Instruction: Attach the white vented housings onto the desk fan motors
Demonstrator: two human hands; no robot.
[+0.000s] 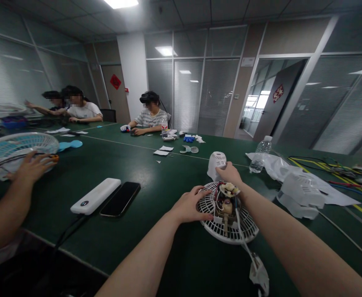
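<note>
My left hand (188,206) rests on the left side of a round white fan grille (210,227), its thumb and fingers holding the edge. On the grille stands a bare fan motor (227,206) with wires. A white cord runs from it towards me to a white piece (259,272) at the table's edge. Just beyond the motor, my right hand (230,173) is closed on a white vented motor cover (216,163), which is upright. The right fingertips are partly hidden behind the cover.
A white power bank (95,196) and a black phone (121,199) lie to the left. Another person's hand (34,165) touches a larger fan grille (20,144). To the right are a water bottle (260,154), a white vented housing (301,194) and tangled cables (338,169).
</note>
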